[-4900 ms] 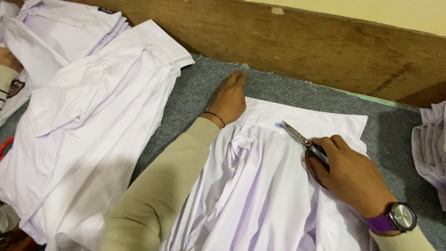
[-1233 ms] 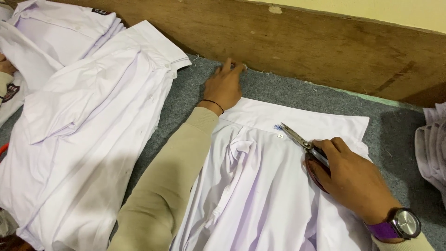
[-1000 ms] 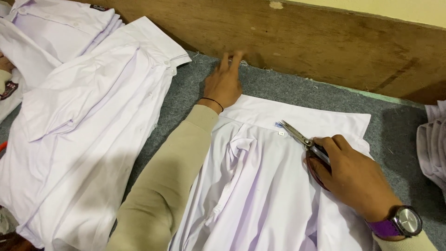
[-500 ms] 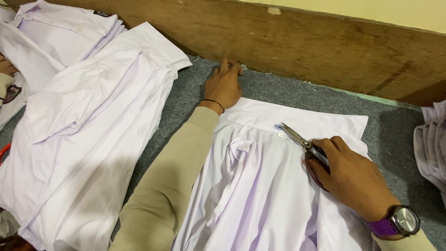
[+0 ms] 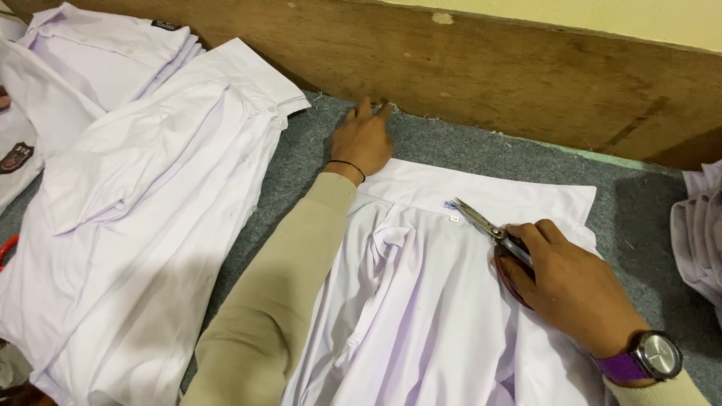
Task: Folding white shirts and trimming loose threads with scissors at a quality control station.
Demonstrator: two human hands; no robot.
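Two arms in long beige sleeves
The left hand (image 5: 365, 141) has a thin black band at the wrist above a soft, plain cuff; the right hand (image 5: 571, 289) wears a round silver-faced watch (image 5: 656, 355) on a purple strap.

From my feed it's a grey felt-like surface (image 5: 301, 162) running to a wooden board at the far edge, with one white shirt (image 5: 421, 301) lying near-centre, a pile of white shirts (image 5: 135, 203) left, more cloth (image 5: 699, 233) far right.
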